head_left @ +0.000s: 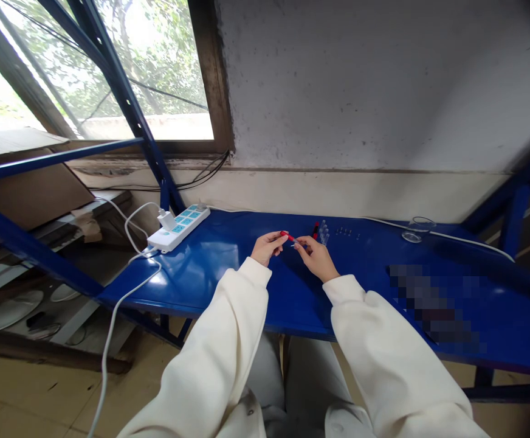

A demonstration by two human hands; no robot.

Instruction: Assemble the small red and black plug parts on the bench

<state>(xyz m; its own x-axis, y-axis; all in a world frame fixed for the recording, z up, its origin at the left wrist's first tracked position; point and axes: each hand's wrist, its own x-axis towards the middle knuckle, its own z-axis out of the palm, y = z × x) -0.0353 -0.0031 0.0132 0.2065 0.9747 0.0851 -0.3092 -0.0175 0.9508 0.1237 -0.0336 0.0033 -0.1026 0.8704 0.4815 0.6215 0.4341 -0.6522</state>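
Note:
Above the blue table (228, 243), both hands hold a slim red pen-shaped piece (289, 236) between them. My left hand (268, 246) pinches its red upper end with the fingertips. The fingers of my right hand (315, 255) close on its other end, which looks pale or clear and is partly covered. Just beyond the right hand, a group of small clear pieces (323, 232) stands on the table beside small red and black pieces (316, 229). Farther right are several tiny clear pieces (343, 231), too small to identify.
A white power strip (178, 228) with a plug (166, 219) lies at left, its white cable (110, 340) hanging off the table. A clear glass (417, 229) stands at back right. A blurred dark object (433, 304) lies on the right. Blue metal posts (149, 146) rise at left.

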